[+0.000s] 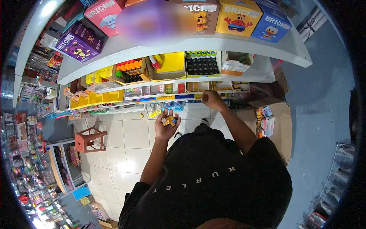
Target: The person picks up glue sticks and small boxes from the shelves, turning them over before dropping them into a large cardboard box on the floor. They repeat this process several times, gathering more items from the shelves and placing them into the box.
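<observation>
My left hand (166, 126) is palm up below the shelves, its fingers curled up around several small yellow and blue boxes (169, 121) lying in the palm. My right hand (212, 100) is at the front of the lowest visible shelf, fingers folded in; whether something small is inside them is hidden. Just above it, compartments (198, 87) hold small yellowish items. To their left stand trays with red and green packs (174, 88). Yellow bins (105, 98) line the left part of that shelf.
Boxes marked BRICK (239, 17) stand on the top shelf (164, 47). The middle shelf carries glue sticks and dark bottles (202, 66). A red stool (90, 141) is on the tiled floor at left; an open carton (283, 129) with packs is at right.
</observation>
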`<state>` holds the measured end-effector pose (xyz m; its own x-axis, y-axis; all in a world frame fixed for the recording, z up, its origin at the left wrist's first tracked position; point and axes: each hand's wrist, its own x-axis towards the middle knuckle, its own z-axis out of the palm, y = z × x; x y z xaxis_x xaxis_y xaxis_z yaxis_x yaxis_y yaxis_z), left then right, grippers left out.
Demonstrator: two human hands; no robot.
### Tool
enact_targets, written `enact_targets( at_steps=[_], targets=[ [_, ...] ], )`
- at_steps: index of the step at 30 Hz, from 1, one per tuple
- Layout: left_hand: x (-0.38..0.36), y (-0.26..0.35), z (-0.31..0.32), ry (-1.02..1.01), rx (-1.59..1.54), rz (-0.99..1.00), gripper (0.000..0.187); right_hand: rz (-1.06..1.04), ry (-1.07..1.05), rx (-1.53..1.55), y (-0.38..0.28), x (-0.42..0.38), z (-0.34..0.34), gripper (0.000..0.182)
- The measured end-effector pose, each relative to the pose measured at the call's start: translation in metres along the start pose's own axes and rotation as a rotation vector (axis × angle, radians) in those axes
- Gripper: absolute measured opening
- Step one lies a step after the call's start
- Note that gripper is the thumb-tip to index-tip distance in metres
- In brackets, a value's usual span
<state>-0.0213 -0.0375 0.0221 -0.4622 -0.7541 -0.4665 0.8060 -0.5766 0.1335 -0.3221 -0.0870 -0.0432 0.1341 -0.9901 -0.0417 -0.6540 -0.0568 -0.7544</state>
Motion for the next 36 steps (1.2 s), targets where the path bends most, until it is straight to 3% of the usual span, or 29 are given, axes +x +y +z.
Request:
enact_targets(
  at_steps=[2,5,7,8,12,16,22,27,32,34,36],
  targets=[
    [-0.006,0.003,0.004,0.028,-0.016,0.037,0.019,0.037,0.017,-0.045,0.048,0.030,0.019,0.007],
    [-0.017,0.008,0.008,0.031,-0.022,0.087,0.019,0.116,-0.056,-0.086,0.050,0.062,0.017,0.007],
    [-0.021,0.011,0.008,-0.022,-0.032,0.099,0.018,0.053,-0.036,-0.264,0.070,0.079,0.029,0.011],
    [-0.022,0.011,0.005,0.011,-0.048,0.106,0.018,-0.043,0.025,-0.427,0.110,0.088,0.055,0.013],
    [-0.028,0.012,0.004,0.002,-0.024,0.166,0.018,0.193,-0.159,-0.339,0.054,0.086,0.026,0.025],
    [-0.029,0.012,0.005,0.067,-0.061,0.182,0.019,0.263,-0.259,-0.078,0.077,0.091,0.035,0.028],
    [-0.013,0.014,-0.001,0.016,-0.074,0.132,0.020,0.169,-0.208,-0.251,0.114,0.097,0.054,0.028],
    [0.001,0.016,0.015,0.051,-0.040,0.084,0.020,0.181,-0.167,-0.043,0.132,0.095,0.055,0.027],
    [0.016,0.016,0.039,0.010,0.075,0.049,0.016,-0.038,0.136,0.009,0.014,0.045,0.004,0.025],
    [0.024,0.014,0.048,0.077,0.063,0.014,0.017,-0.086,0.095,0.164,-0.028,0.025,-0.010,0.023],
    [0.029,0.012,0.056,0.017,0.077,-0.018,0.017,-0.167,0.075,0.241,-0.078,0.008,-0.028,0.022]
  ],
)
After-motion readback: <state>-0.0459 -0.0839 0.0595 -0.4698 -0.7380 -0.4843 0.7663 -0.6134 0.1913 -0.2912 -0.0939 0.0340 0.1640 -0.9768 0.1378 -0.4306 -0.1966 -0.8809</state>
